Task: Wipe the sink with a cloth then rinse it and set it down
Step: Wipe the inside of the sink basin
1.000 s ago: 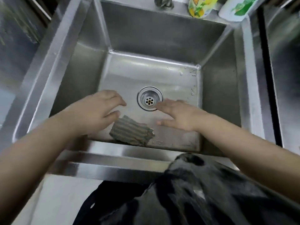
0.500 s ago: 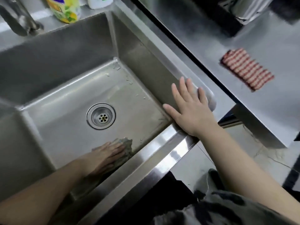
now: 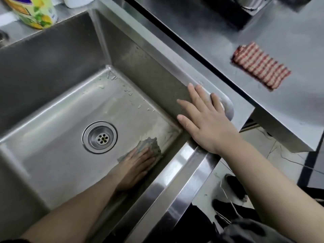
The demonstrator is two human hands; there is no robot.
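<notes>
Head view: a person's left hand [image 3: 135,168] presses flat, fingers together and extended, on a crumpled grey-green cloth [image 3: 150,146] lying on the floor of the square stainless-steel sink [image 3: 57,109], in the corner between the front and right walls, just right of the round metal drain [image 3: 100,137]. The cloth is bunched (its long axis cannot be told) and pokes out past the fingertips toward the right wall. The right hand [image 3: 206,120] rests palm-down, fingers spread, on the sink's front right rim corner. A red-and-white striped cloth [image 3: 260,66] lies on the steel counter [image 3: 289,106] beyond.
</notes>
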